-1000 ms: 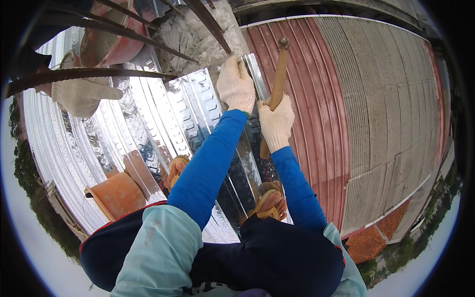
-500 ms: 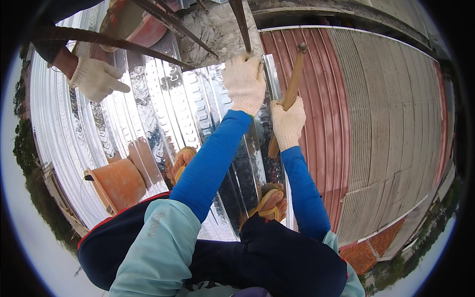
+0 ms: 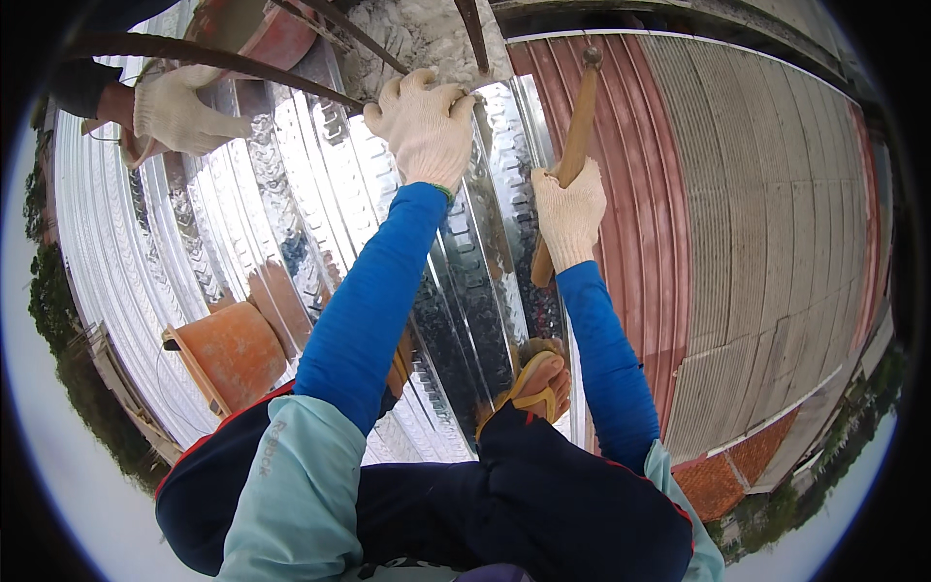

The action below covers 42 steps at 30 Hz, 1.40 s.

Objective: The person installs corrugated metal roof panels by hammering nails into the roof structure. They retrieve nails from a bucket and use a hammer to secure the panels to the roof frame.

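My left hand [image 3: 422, 136], in a cream knit glove, is at the far edge of the shiny ribbed metal sheet [image 3: 451, 281]. Its fingers are apart and slightly bent, with nothing visible in them; whether they touch the edge I cannot tell. A hammer [image 3: 579, 121] is in my gloved right hand [image 3: 569, 215], closed round the wooden handle. The hammer's small rounded head points away from me, above the red corrugated roofing. Rough grey concrete [image 3: 412, 34] lies just beyond my left fingers, with several rusty steel bars [image 3: 470, 34] rising from it.
Another person's gloved hand [image 3: 189, 112] is at the upper left, beside a long rusty bar [image 3: 223, 60]. An orange bucket [image 3: 233, 351] lies tipped on the sheets at the left. Red roofing [image 3: 635, 233] and grey corrugated roofing [image 3: 766, 242] stretch away to the right. My sandalled foot [image 3: 543, 383] stands on the metal.
My left hand has moved left along the sheet's far edge, its fingers now spread. The hammer stays in my right hand, slightly higher in view. The other person's hand has shifted up.
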Tool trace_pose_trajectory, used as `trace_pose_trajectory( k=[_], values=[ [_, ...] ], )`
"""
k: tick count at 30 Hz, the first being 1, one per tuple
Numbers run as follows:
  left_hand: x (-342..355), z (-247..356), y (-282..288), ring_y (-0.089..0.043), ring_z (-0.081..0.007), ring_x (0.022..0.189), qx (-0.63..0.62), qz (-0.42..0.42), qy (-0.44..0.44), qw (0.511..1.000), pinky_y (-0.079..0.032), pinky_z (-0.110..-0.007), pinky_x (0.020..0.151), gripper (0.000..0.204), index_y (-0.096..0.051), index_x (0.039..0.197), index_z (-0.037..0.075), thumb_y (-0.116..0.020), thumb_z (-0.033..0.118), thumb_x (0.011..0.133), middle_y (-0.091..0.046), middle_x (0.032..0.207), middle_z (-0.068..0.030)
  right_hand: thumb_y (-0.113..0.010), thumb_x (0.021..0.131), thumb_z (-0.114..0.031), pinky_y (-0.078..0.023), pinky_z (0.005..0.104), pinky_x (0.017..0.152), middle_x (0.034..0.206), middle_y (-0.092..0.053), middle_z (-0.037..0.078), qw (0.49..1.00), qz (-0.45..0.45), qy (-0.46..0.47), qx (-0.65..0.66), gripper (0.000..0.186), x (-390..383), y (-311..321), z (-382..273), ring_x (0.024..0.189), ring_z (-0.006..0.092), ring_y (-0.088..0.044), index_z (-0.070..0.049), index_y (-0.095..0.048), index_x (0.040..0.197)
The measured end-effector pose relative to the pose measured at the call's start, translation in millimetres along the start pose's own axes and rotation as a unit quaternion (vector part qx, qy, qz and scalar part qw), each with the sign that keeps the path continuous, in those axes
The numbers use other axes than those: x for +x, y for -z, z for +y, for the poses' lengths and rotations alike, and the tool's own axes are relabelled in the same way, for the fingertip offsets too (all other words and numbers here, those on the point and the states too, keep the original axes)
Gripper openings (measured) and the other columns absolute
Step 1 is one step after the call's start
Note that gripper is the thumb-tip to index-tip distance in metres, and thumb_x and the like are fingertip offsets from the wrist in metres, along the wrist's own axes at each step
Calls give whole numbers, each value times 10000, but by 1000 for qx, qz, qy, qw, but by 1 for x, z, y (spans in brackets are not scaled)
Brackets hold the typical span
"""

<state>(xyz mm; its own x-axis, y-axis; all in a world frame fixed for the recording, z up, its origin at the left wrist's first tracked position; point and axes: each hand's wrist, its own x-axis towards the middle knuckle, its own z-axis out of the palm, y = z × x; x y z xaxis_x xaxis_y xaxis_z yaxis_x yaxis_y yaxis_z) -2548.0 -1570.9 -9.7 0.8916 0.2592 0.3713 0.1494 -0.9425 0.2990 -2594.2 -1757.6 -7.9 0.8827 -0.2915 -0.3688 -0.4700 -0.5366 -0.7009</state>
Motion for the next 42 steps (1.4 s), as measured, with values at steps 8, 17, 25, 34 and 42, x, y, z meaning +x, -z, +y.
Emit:
trace_pose_trajectory(
  k=[8,17,25,34,42],
  values=[
    [3,-4,-3,-605,-349,1314,18,-32,-3,999,-322,-602,1129,237,-889,950,191,-790,405,922,-787,1234,-6,-771,892,-234,-600,501,846,970,-756,219,1000,11,22,-17,399,0,-3,4,910,412,-775,18,-653,1179],
    [4,-1,4,-601,-320,1274,6,-58,10,998,-305,-636,1144,218,-887,957,184,-743,347,949,-770,1130,1,-839,951,-250,-579,337,728,847,-709,92,983,-83,143,84,356,-47,34,5,758,149,-690,-2,-679,1150],
    [3,-2,1,-600,-324,1263,-2,-35,4,999,-305,-634,1144,184,-890,938,193,-754,318,940,-773,1111,8,-794,992,-225,-583,357,734,869,-707,137,982,-120,144,35,431,-59,26,-18,765,201,-713,16,-633,1312],
    [5,-1,8,-580,-333,1333,-7,-81,18,997,-295,-628,1114,174,-893,977,220,-773,335,925,-775,1232,8,-801,999,-215,-598,380,756,911,-738,155,987,-111,108,34,455,-57,30,-8,812,228,-756,9,-644,1363],
    [-5,10,10,-460,-466,1428,16,-30,-29,999,-270,-710,1146,132,-882,981,236,-807,318,910,-642,1471,-111,-800,993,-236,-543,301,620,871,-719,61,989,-110,-11,95,452,-77,45,23,668,99,-659,-4,-662,1356]
  ],
)
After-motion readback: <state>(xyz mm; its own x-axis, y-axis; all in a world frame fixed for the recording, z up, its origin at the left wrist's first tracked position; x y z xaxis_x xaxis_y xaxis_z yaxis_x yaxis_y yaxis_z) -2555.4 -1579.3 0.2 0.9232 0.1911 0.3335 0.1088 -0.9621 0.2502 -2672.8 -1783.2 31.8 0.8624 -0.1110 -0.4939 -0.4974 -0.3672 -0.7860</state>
